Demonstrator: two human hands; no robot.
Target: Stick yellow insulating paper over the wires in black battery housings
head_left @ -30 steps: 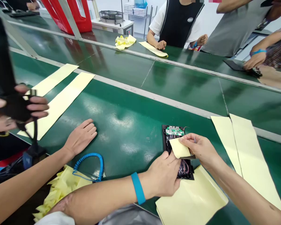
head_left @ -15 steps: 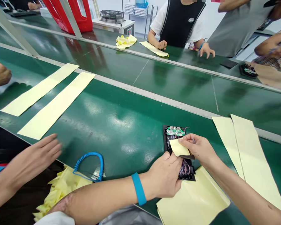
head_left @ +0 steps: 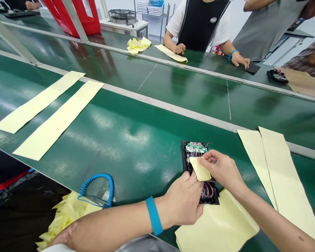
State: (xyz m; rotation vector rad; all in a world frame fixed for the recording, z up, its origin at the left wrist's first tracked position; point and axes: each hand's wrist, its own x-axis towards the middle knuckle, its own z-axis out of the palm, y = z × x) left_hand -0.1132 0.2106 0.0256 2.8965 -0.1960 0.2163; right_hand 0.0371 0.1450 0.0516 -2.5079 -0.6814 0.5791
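A black electronics housing (head_left: pixel 185 155) lies on the green table, with a green circuit board (head_left: pixel 195 147) at its far end and thin wires (head_left: pixel 209 190) bunched at its near end. My left hand (head_left: pixel 185 199), wearing a blue wristband, grips the housing's left side, fingers closed over its middle. Between thumb and fingertips, my right hand (head_left: pixel 222 168) pinches a small pale-yellow paper piece (head_left: pixel 199 169) over the housing's middle. Both hands hide part of the housing. Under its near end are larger yellow sheets (head_left: pixel 217 227).
Long yellow strips lie left (head_left: pixel 60 119) and right (head_left: pixel 286 168) on the table. A coiled blue cord (head_left: pixel 111 189) is at the near edge, beside crumpled yellow paper (head_left: pixel 60 217). Across the belt, a co-worker's hand (head_left: pixel 240 60) touches a black piece (head_left: pixel 252 68).
The small yellow paper in my right hand has tilted to hang more steeply. Another person's hands on the left have left view. The co-worker's hand opposite has moved onto the black piece.
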